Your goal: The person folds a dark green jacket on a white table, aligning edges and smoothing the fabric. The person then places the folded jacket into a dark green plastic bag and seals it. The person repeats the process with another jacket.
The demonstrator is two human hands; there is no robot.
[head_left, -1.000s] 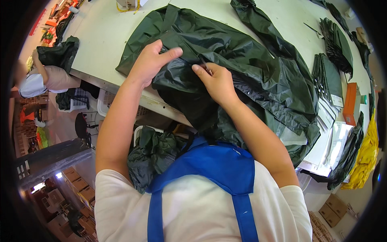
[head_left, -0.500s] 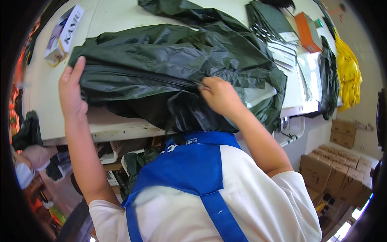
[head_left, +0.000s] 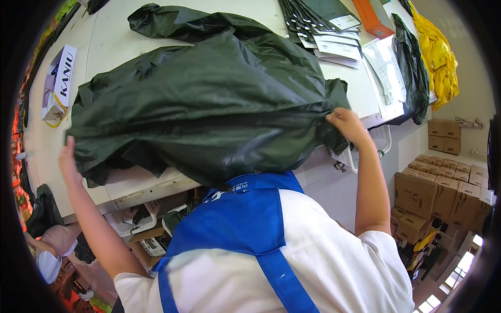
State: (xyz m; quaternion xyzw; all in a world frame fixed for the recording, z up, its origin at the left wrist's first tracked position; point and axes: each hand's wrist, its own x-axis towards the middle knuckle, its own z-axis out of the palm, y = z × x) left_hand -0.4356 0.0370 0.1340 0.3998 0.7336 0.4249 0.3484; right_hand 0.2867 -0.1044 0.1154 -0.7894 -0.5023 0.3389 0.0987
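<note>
A dark green, glossy rain jacket (head_left: pixel 209 104) lies spread over the white worktable (head_left: pixel 112 31), its near edge hanging down against my blue apron (head_left: pixel 235 224). One sleeve (head_left: pixel 193 23) stretches out at the far side. With my left hand (head_left: pixel 69 163) I grip the jacket at its left end; the fingertips are partly behind the cloth. My right hand (head_left: pixel 346 125) pinches gathered fabric at the jacket's right end. Between the two hands the cloth is drawn out in long folds. No zip shows on the side now facing up.
At the left stands an open white box (head_left: pixel 60 83). Flat green packs with white cards (head_left: pixel 334 41), an orange box (head_left: pixel 373 18) and papers lie at the far right. Yellow cloth (head_left: pixel 436 57) hangs past them. Brown cartons (head_left: pixel 417 193) are stacked right; a person (head_left: pixel 52 250) is at lower left.
The jacket has been turned, and its zip is out of sight. My right hand has left the zip and moved right to the jacket's end. My left hand has moved lower and left.
</note>
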